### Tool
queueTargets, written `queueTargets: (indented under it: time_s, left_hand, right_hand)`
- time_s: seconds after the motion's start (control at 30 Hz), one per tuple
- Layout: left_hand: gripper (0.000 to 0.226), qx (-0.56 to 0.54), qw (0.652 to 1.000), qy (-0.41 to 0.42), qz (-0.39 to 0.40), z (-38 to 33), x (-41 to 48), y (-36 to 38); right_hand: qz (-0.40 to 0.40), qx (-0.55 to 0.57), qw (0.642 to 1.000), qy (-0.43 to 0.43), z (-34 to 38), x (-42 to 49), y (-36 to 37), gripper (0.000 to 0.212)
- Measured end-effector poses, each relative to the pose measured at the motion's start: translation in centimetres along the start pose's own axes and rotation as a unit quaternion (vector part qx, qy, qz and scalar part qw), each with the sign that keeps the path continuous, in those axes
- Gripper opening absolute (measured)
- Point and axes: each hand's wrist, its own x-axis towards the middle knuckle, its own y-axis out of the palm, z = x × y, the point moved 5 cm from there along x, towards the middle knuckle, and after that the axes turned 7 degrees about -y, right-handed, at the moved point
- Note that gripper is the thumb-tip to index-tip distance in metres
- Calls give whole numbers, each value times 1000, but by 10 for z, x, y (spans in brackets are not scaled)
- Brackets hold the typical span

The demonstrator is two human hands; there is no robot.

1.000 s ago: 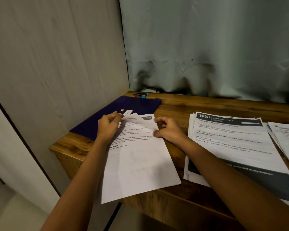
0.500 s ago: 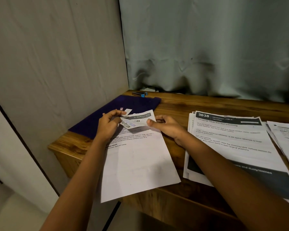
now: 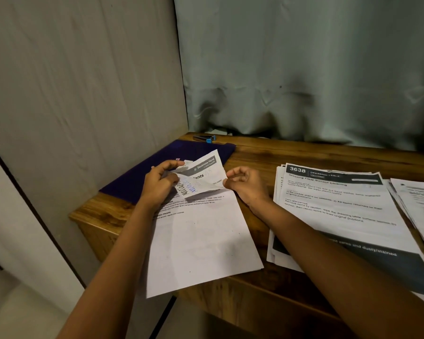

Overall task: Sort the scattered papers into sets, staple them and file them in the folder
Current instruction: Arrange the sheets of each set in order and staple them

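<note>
paper between left hand, right hand, apparently pinched

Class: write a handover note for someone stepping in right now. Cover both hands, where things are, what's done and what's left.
Left hand and right hand pinch the curled top of the near sheet, which overhangs the table edge.
Purple folder lies flat behind it, stapler in the far corner; 3638 stack to the right, further stack past it.
Done: papers piled.
Left: stapling the sets, filing them.
</note>
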Motion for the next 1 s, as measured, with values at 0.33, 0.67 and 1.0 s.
queueTargets:
  time_s: [0.33,0.67,1.0]
  left_hand:
    - [39,2,1000,3,9,2,3,-2]
    - [35,9,1000,9,9,4,4,-1]
    - [28,40,999,16,13,-1,-1,-2]
  right_hand:
    - [-3,-11,999,-52,3,-1,1,8]
    - [-25,15,997,-71,5,-5,-3,6]
    - [81,84,992,-49,11,-4,10,9]
